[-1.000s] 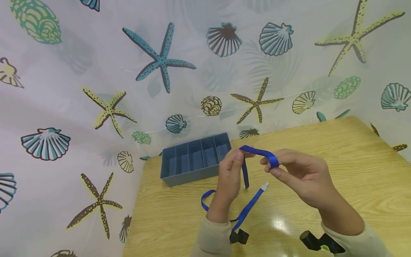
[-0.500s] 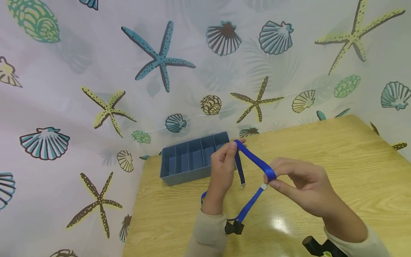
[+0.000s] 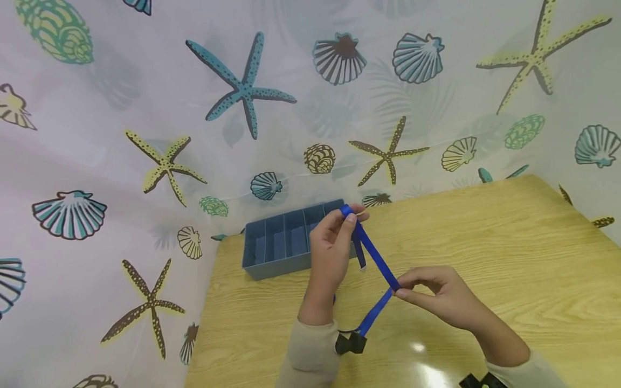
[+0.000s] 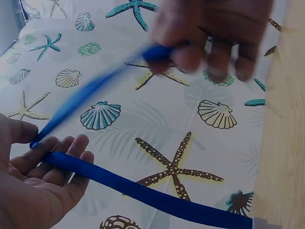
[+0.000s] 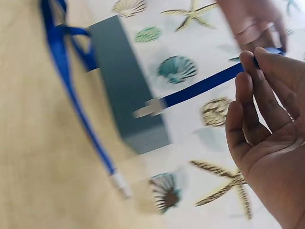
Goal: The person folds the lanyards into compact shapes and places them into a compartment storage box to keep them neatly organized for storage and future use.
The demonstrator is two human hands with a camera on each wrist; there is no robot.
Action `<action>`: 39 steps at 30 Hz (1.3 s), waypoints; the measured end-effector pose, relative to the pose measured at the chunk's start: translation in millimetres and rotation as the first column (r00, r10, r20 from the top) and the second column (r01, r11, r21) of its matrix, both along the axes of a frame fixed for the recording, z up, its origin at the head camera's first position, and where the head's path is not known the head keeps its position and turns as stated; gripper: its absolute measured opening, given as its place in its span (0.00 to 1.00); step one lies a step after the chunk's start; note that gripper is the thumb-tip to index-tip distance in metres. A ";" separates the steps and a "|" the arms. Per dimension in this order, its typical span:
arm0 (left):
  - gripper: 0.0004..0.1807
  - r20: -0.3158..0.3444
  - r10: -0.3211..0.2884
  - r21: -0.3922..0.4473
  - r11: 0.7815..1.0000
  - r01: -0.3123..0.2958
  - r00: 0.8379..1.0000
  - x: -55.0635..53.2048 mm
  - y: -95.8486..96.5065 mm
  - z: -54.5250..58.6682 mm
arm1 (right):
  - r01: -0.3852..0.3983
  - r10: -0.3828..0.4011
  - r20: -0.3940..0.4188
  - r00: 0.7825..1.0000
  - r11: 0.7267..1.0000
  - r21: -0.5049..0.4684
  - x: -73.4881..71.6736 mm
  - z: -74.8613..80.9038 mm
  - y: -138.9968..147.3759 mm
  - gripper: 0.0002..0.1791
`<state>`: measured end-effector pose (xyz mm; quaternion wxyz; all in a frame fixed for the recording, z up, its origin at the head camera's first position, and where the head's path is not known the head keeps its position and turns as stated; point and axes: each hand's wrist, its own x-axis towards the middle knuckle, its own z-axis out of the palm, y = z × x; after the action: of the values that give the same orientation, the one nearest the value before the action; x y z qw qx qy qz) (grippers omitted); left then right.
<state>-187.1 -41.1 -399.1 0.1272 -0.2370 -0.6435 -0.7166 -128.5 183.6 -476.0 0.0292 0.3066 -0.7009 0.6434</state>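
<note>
A blue lanyard strap (image 3: 375, 258) is stretched between both hands above the table. My left hand (image 3: 332, 242) pinches its upper part between thumb and forefinger, in front of the box. Lower and to the right, my right hand (image 3: 439, 293) pinches it between thumb and fingertips. From the left hand one end of the strap hangs down, tipped with a white clip (image 5: 150, 109) in the right wrist view. A second blue strap (image 3: 373, 318) lies on the table, partly hidden by the left forearm. Its own white clip (image 5: 121, 183) shows in the right wrist view.
A blue-grey box (image 3: 276, 267) with several compartments stands at the back left of the wooden table (image 3: 509, 242). Behind the table hangs a white cloth (image 3: 301, 113) printed with starfish and shells.
My right hand has moved down, and lately a little left, drawing the strap straight. My left hand has shifted left and slightly up, overlapping the box more. Both keep their pinch.
</note>
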 end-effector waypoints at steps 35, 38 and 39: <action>0.16 -0.010 -0.027 0.033 0.999 0.027 1.000 7.6 -2.6 13.2 | -0.040 0.084 0.144 0.986 0.958 -0.285 -16.3 -34.5 -17.2 0.13; 0.15 0.008 -0.044 0.036 0.998 0.043 0.999 9.4 -1.4 14.1 | -0.004 0.035 0.135 0.990 0.975 -0.223 -16.8 -37.8 -20.8 0.13; 0.15 0.010 -0.048 0.035 0.998 0.047 0.999 9.7 -1.2 14.1 | 0.007 0.018 0.122 0.992 0.980 -0.201 -17.1 -39.0 -22.2 0.12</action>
<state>-177.5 -42.2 -385.0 0.1107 -0.2461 -0.6260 -0.7316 -145.6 161.4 -514.9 0.0149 0.2637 -0.6318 0.7287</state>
